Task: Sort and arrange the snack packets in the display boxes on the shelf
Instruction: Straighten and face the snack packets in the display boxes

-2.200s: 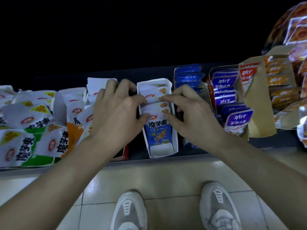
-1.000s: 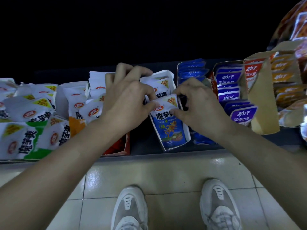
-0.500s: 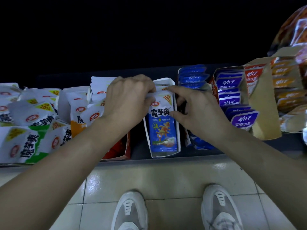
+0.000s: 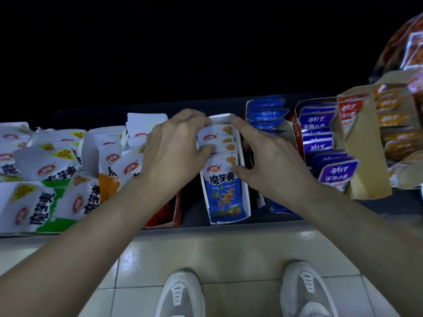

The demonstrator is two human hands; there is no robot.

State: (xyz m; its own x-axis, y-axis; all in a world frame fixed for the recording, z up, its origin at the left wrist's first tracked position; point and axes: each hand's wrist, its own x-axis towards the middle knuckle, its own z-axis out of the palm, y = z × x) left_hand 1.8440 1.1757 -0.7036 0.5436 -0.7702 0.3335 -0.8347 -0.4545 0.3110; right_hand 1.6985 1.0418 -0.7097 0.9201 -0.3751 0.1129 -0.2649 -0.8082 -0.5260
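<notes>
Blue-and-white packets (image 4: 225,191): thin plastic film, glossy, lightly creased, catching highlights. White display box (image 4: 247,197) holding them: paperboard, smooth, matt. Purple packets (image 4: 337,171): plastic film with a glossy sheen. Brown box flap (image 4: 366,156) beside them: uncoated kraft card, dull and matt. Red-edged box (image 4: 177,209): printed card, slight sheen. Green-and-white packets (image 4: 45,207): glossy film, crinkled. Shelf deck (image 4: 194,213): dark, matt; material cannot be told. Floor tiles (image 4: 229,255): glazed look, smooth, reflective. Shoes (image 4: 180,296): grey mesh cloth uppers with smoother pale overlays.
</notes>
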